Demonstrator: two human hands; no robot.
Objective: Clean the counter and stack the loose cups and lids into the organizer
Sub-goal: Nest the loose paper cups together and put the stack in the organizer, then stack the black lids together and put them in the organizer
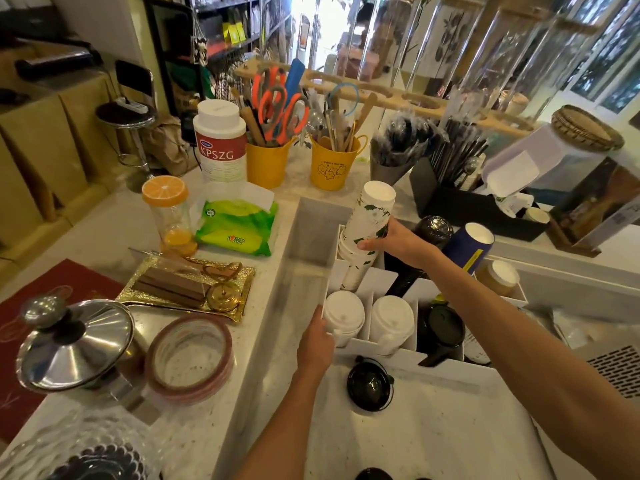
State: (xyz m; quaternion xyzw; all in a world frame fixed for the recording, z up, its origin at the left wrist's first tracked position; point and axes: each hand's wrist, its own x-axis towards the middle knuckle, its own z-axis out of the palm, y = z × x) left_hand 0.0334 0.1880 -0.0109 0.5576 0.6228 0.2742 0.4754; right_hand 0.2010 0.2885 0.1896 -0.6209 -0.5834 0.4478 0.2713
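right hand (pixel 394 242) is clamped around a stack of upturned white cups (pixel 369 223) with green print, holding it tilted over the back left slot of the white organizer (pixel 384 278). left hand (pixel 317 341) rests with fingers loosely curled against the organizer's front left corner, touching the white lids (pixel 343 315) stacked there, gripping nothing. a loose black lid (pixel 370 385) lies on the bench (pixel 433 427) just in front of the organizer.

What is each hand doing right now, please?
Left hand: resting against the white organizer, holding nothing visible.
Right hand: closed around the stack of white leaf-print cups.
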